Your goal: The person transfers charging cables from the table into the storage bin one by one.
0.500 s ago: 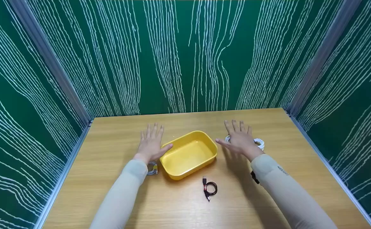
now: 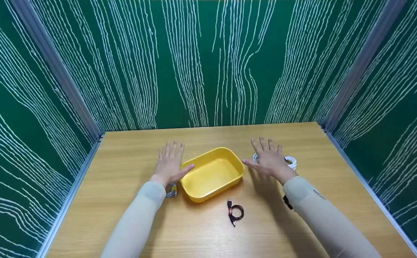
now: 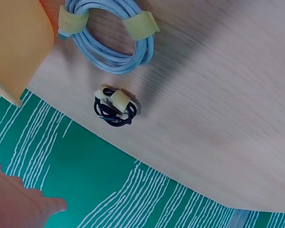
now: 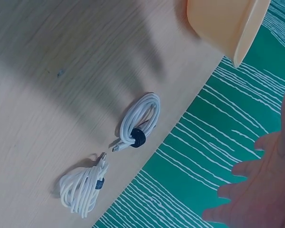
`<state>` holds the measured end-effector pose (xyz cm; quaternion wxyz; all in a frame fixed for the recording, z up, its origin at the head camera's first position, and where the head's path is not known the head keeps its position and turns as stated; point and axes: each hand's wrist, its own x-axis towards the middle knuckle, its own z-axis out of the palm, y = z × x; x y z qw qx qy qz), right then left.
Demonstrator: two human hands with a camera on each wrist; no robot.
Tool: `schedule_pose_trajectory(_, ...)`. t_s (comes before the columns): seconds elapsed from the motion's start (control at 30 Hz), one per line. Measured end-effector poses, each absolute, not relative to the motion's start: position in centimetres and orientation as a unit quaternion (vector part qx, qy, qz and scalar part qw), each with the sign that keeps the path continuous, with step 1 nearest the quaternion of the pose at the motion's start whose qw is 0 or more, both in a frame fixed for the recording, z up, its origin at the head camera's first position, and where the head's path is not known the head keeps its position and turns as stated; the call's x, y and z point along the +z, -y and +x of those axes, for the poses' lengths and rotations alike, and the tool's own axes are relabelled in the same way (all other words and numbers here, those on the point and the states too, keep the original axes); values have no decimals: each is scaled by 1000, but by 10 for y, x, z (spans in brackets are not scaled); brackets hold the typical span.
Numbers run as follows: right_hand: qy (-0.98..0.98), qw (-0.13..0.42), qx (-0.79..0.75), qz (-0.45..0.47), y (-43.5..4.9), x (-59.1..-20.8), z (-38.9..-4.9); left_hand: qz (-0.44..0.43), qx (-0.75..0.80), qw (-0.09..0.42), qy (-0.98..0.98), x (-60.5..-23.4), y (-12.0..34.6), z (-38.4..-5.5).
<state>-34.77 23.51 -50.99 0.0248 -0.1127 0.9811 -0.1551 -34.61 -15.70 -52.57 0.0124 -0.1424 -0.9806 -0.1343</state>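
A yellow plastic bin [image 2: 212,175] sits tilted at an angle in the middle of the wooden table, with nothing inside. My left hand [image 2: 169,165] hovers at its left side, fingers spread, thumb overlapping the rim in the head view. On the bin's right, my right hand [image 2: 270,162] is spread flat in the air, thumb tip near the rim. Under the left hand lie a light blue coiled cable [image 3: 109,61] with yellow ties and a small black coiled cable [image 3: 115,108]. Below the right hand are two white coiled cables, one upper [image 4: 140,118] and one lower [image 4: 83,187], with black ties.
A black coiled USB cable [image 2: 235,212] lies in front of the bin, toward the table's near side. Green walls with white wavy lines [image 2: 208,64] enclose the table [image 2: 201,236] at the back and both sides, with grey metal posts [image 2: 56,68] at the corners.
Both hands keep nearly the same pose over the table, with only a very slight shift. The bin and cables stay in place.
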Motion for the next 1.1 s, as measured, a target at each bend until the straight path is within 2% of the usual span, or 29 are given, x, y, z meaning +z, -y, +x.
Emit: schedule_pose_trajectory(1.1,-980,-1,-152,-127,-239,-522,-333,-138,-152,-20,978,-535,155,-341)
